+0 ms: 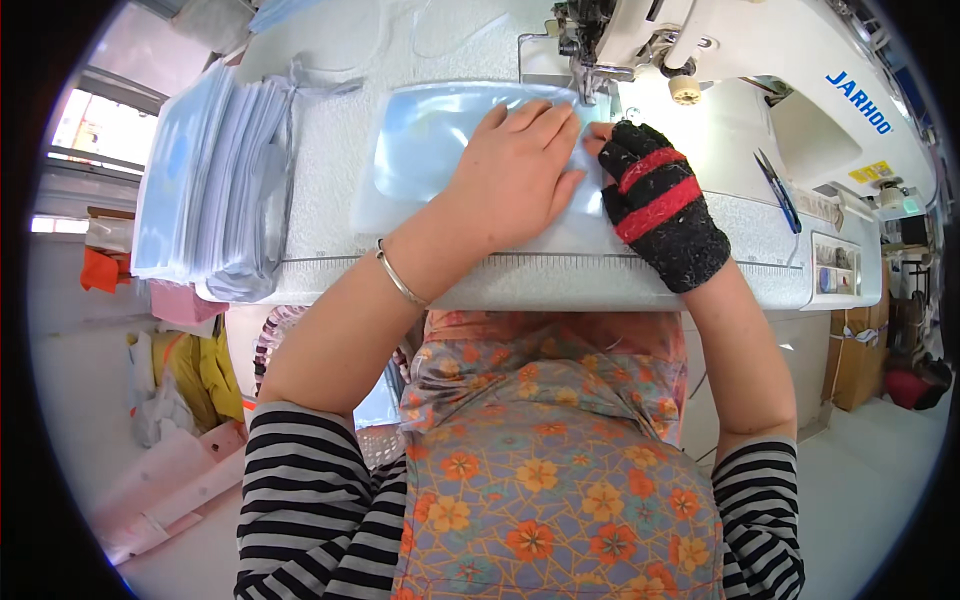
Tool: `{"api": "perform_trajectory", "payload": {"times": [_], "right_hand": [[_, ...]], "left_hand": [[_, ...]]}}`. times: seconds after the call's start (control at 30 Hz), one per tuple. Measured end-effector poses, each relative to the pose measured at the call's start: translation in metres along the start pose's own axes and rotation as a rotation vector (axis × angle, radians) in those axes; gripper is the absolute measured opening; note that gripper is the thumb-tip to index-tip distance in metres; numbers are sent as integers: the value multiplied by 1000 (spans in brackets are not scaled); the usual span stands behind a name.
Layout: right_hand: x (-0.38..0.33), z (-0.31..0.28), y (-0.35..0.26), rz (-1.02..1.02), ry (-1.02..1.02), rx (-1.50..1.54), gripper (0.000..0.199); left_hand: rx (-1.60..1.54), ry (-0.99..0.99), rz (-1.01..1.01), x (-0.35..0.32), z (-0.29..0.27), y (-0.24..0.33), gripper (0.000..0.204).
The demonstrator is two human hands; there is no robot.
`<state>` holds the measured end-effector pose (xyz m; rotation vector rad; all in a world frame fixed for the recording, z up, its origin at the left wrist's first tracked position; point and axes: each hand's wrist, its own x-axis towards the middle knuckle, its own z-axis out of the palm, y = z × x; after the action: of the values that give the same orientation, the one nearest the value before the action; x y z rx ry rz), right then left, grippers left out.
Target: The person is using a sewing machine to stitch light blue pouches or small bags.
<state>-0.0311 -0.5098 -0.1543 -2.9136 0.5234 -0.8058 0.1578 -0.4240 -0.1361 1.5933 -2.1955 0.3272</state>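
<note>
A glossy, pale blue see-through plastic sheet (420,150) lies on the white sewing table under the machine's presser foot (592,85). My left hand (525,170) rests flat on it, fingers stretched toward the foot and thumb apart. My right hand (655,195), in a black fingerless glove with red bands, is at the sheet's right edge beside the foot. Its fingers are curled and close together on that edge; the glove hides part of their hold. The sewing machine (740,50) stands over the far right of the table.
A thick stack of similar blue pieces (215,180) stands at the table's left, with a grey strip beside it. Thread snips (778,192) lie on the right. A measuring scale (570,263) runs along the near edge. A small compartment (836,268) sits at the right corner.
</note>
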Motion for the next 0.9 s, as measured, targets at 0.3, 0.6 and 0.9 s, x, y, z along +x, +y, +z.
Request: {"api": "perform_trajectory", "payload": {"times": [0.3, 0.6, 0.9], "right_hand": [[1, -7, -5, 6, -62, -20, 51], [6, -8, -7, 21, -31, -4, 51], [11, 0, -3, 12, 39, -62, 40]], "left_hand": [[-130, 140, 84, 0, 3, -8, 20], [-160, 133, 81, 13, 12, -27, 24], [-182, 153, 79, 25, 20, -43, 20]]}}
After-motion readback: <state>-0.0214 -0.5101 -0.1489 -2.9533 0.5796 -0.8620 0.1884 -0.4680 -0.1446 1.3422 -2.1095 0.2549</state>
